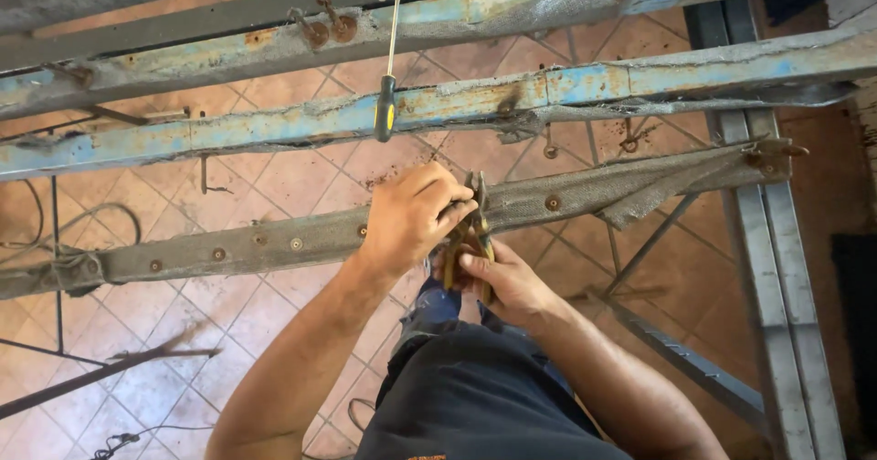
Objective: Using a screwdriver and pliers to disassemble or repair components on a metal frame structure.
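Steadying the grey fabric-covered rail point(274, 239) from above, the left hand point(411, 215) pinched the pliers' point(474, 232) head while the right hand point(502, 277) squeezed their handles shut.

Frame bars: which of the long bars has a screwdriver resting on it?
The blue-painted bar directly above the hands; the screwdriver lies across it, unlike the grey fabric-covered bar.

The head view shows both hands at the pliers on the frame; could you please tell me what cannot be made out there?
- Pliers: the tips are blurred against the grey strap rail, so what they grip is unclear.
- Pliers handles: mostly covered by the left hand and right hand.
- Screwdriver: its tip is too thin to read against the upper bar.
- Blue rusty bar: both ends are cut off by the picture edges.
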